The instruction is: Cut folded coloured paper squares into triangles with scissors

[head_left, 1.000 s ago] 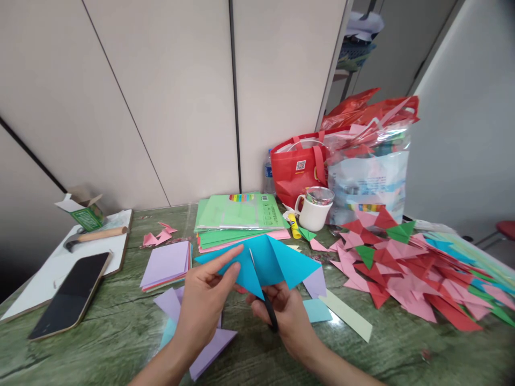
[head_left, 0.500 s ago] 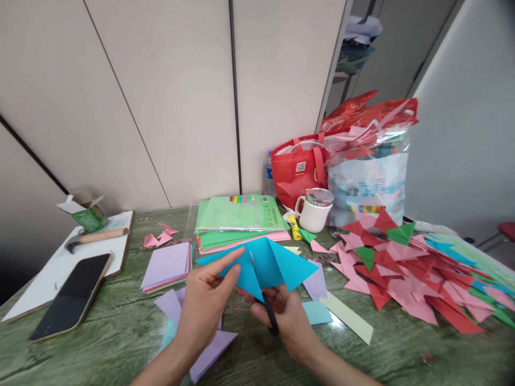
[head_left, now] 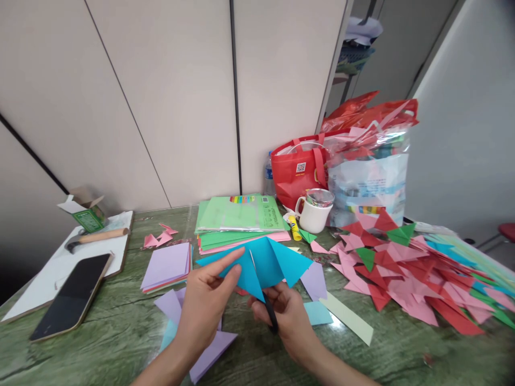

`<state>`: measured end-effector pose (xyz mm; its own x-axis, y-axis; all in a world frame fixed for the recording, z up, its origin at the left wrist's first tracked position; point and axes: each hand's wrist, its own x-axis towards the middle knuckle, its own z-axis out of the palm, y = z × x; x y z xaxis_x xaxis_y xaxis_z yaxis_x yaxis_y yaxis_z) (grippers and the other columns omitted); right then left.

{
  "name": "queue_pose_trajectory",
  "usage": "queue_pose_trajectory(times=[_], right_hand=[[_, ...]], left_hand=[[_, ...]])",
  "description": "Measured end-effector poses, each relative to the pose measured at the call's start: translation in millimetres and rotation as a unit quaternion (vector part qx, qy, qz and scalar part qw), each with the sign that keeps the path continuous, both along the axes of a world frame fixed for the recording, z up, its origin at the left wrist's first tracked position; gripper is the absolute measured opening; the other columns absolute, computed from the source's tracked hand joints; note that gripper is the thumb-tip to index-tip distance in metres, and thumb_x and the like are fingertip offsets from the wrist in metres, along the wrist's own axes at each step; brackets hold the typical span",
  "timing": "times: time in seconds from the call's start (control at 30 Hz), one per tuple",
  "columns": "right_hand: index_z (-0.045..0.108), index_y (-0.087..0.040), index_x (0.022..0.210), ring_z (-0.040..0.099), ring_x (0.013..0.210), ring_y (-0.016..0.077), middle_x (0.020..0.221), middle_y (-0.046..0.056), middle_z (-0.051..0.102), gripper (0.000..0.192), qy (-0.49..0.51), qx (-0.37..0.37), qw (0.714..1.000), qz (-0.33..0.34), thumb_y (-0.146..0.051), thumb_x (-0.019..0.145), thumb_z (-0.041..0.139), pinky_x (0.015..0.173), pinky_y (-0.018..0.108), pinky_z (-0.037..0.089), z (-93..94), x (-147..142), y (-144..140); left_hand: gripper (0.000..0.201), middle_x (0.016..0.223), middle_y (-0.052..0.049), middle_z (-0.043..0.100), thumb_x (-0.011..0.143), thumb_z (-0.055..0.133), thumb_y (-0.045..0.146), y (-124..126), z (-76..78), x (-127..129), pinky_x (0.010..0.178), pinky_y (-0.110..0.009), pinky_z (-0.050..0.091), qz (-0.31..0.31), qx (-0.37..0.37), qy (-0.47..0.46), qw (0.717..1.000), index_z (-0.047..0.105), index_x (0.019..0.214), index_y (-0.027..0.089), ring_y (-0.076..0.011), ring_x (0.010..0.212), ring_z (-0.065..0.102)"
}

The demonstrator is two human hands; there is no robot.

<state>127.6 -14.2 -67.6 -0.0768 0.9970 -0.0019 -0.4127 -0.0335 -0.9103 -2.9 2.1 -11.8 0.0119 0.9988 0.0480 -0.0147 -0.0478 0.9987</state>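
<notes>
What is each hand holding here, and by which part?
The left hand pinches the folded blue paper at its left flap. The right hand grips black-handled scissors by the handles, blade up into the paper.

One head-worn camera looks forward and down over the green counter (head_left: pixel 100 343) from its near edge, facing the wall. The hands sit close below, the mug (head_left: pixel 315 212) farther back, the phone (head_left: pixel 70 303) left of it.

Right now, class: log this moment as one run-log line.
left hand: holds blue paper | right hand: works scissors, blade in paper | table: phone, mug
</notes>
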Motion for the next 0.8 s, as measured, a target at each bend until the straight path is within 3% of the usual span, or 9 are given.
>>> queue_pose_trajectory(times=[0.17, 0.3, 0.5, 0.63, 0.8], right_hand=[[0.053, -0.018, 0.068, 0.051, 0.049, 0.011, 0.055, -0.003, 0.058, 0.032, 0.007, 0.014, 1.0, 0.007, -0.029, 0.055, 0.08, 0.048, 0.021, 0.044, -3.2, 0.1, -0.2], [0.053, -0.018, 0.072, 0.056, 0.053, 0.0129, 0.061, -0.001, 0.064, 0.035, 0.013, 0.014, 1.0, 0.02, -0.031, 0.055, 0.081, 0.05, 0.022, 0.046, -6.2, -0.1, 0.4], [0.055, -0.018, 0.081, 0.067, 0.071, 0.0215, 0.076, 0.005, 0.072, 0.046, 0.05, -0.02, 0.998, 0.019, -0.033, 0.049, 0.084, 0.067, 0.031, 0.052, -6.9, -0.1, 1.3], [0.054, -0.017, 0.08, 0.063, 0.055, 0.0151, 0.069, 0.002, 0.07, 0.042, 0.043, -0.006, 0.998, 0.042, -0.035, 0.054, 0.082, 0.058, 0.026, 0.05, -4.2, 0.5, 0.2], [0.039, -0.021, 0.074, 0.055, 0.047, 0.0087, 0.058, -0.004, 0.064, 0.047, 0.068, 0.039, 0.995, 0.066, -0.034, 0.057, 0.081, 0.048, 0.018, 0.041, -1.5, 0.9, -2.4]], left_hand=[[0.033, 0.065, -0.001, 0.07, 0.071, 0.066, 0.029, -0.8, -0.9, -0.6, 0.063, -0.031, 0.054, 0.003, -0.001, -0.005, 1.0, 0.069, 0.104, 0.023, -0.017, 0.059, 0.064], [0.033, 0.065, -0.001, 0.07, 0.071, 0.066, 0.03, -1.7, 0.9, -1.0, 0.064, -0.032, 0.054, 0.007, -0.001, 0.003, 1.0, 0.07, 0.103, 0.022, -0.0172, 0.058, 0.064], [0.035, 0.055, 0.001, 0.067, 0.072, 0.065, 0.029, -1.5, 1.9, 0.1, 0.062, -0.03, 0.054, 0.008, 0.005, 0.002, 1.0, 0.068, 0.105, 0.022, -0.0178, 0.059, 0.065], [0.033, 0.058, 0.001, 0.069, 0.071, 0.067, 0.028, 0.6, 0.1, -0.7, 0.061, -0.027, 0.054, 0.018, 0.008, -0.018, 1.0, 0.07, 0.103, 0.023, -0.0154, 0.058, 0.064], [0.036, 0.059, -0.001, 0.069, 0.07, 0.068, 0.028, 2.2, 4.6, -1.1, 0.053, -0.026, 0.052, 0.036, 0.011, -0.055, 0.998, 0.069, 0.104, 0.019, -0.0151, 0.054, 0.062]])
